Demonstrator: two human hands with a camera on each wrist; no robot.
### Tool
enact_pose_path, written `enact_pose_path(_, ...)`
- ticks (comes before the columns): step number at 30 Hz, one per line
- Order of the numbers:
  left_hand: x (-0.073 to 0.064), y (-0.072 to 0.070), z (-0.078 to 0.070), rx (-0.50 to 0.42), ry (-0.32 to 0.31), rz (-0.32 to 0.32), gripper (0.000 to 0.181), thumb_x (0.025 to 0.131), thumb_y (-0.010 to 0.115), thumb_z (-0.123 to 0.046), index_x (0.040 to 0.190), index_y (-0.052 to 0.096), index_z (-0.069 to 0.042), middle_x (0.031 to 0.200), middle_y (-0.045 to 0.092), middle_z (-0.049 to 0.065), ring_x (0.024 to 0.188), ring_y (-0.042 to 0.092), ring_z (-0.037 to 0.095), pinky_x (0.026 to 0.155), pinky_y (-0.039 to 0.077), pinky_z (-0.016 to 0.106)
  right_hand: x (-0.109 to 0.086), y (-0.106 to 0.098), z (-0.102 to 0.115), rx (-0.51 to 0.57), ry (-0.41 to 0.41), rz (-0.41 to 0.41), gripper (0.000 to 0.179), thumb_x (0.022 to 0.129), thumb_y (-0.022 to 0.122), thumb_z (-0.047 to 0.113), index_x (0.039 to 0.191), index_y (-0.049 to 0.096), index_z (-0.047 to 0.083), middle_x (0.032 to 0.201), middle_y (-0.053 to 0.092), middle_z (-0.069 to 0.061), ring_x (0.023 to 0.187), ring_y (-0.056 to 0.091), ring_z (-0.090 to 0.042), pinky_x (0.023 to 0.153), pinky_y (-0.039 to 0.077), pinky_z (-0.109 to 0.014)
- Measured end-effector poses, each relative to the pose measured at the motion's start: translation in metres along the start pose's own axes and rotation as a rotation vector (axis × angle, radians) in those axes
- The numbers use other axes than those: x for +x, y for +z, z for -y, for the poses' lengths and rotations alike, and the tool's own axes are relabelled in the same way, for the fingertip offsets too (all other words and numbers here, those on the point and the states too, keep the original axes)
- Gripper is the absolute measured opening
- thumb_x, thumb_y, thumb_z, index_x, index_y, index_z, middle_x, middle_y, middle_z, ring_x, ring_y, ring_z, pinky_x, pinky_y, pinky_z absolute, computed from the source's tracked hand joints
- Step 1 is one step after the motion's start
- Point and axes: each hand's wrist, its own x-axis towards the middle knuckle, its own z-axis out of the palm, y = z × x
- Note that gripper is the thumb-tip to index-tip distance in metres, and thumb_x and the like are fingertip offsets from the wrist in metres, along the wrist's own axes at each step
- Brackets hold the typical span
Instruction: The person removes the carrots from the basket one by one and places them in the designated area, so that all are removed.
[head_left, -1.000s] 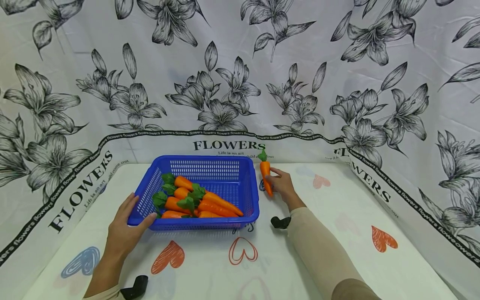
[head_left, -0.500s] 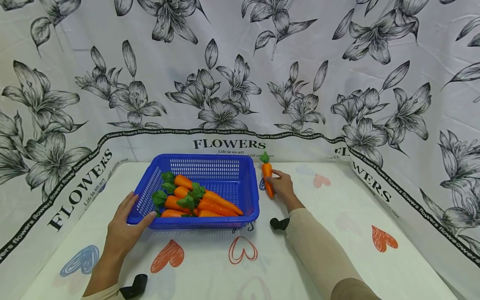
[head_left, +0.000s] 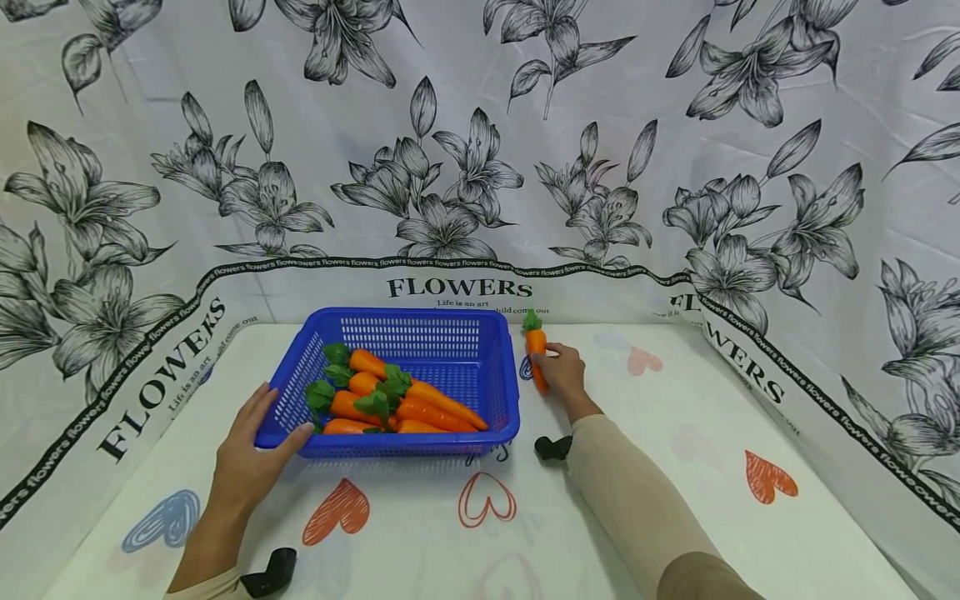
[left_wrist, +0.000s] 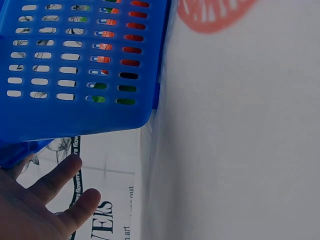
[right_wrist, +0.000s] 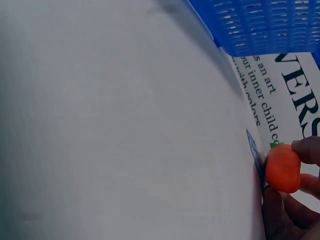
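Note:
My right hand pinches an orange carrot with a green leafy top, just right of a blue plastic basket. The leaves point to the back and the thin tip comes toward me. From the right wrist, the carrot shows nearly end-on between thumb and fingers. Several more carrots lie heaped in the basket's left and front part. At the basket's front left corner, my left hand touches the rim. Its fingers are spread and mostly straight in the left wrist view.
A white cloth with printed hearts covers the table. Flower-printed fabric hangs behind and at both sides, close behind the basket's rear rim. A black wrist mount juts from the right sleeve, and another black mount from the left.
The right hand has shifted slightly right with the carrot, whose leafy end has dropped lower in the view. The left hand and the basket have stayed in place.

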Motion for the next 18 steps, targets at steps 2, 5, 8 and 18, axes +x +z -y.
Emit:
enact_pose_path(2, 0.0001, -0.0001, -0.0005, -0.001, 0.0, -0.001, 0.083, 0.088, 0.064, -0.047, 0.154, 0.025, -0.014, 0.16, 0.013, 0.008, 0.14, 0.017, 0.045, 0.094, 0.027, 0.073, -0.0001, 0.0009, 0.0007, -0.008, 0.004, -0.006, 0.046, 0.087, 0.067, 0.027, 0.128, 0.062, 0.005, 0.11, 0.065, -0.017, 0.092, 0.063, -0.028, 0.079, 0.056, -0.037)
enact_pose_path(5, 0.0001, 0.0001, -0.0015, -0.005, 0.003, -0.004, 0.083, 0.088, 0.064, -0.046, 0.154, 0.025, -0.014, 0.16, 0.013, 0.008, 0.14, 0.017, 0.045, 0.095, 0.027, 0.073, 0.0002, 0.0026, 0.0011, -0.02, 0.005, -0.018, 0.046, 0.087, 0.068, 0.027, 0.127, 0.062, 0.005, 0.109, 0.065, -0.016, 0.092, 0.063, -0.028, 0.078, 0.056, -0.037)
enact_pose_path(8, 0.0, 0.0003, -0.002, -0.009, 0.008, -0.007, 0.083, 0.088, 0.065, -0.046, 0.154, 0.026, -0.014, 0.16, 0.014, 0.008, 0.14, 0.016, 0.044, 0.095, 0.027, 0.073, 0.0007, 0.0038, 0.0005, -0.036, 0.0, -0.03, 0.046, 0.086, 0.069, 0.027, 0.126, 0.063, 0.005, 0.106, 0.067, -0.016, 0.091, 0.063, -0.028, 0.076, 0.056, -0.037)
enact_pose_path(18, -0.0011, 0.0, -0.0019, -0.006, 0.01, -0.014, 0.082, 0.088, 0.066, -0.044, 0.154, 0.026, -0.013, 0.159, 0.015, 0.009, 0.14, 0.017, 0.044, 0.095, 0.027, 0.073, -0.0008, 0.0038, 0.0013, -0.032, 0.013, -0.022, 0.046, 0.086, 0.069, 0.026, 0.127, 0.062, 0.005, 0.108, 0.066, -0.017, 0.094, 0.063, -0.029, 0.078, 0.055, -0.038)
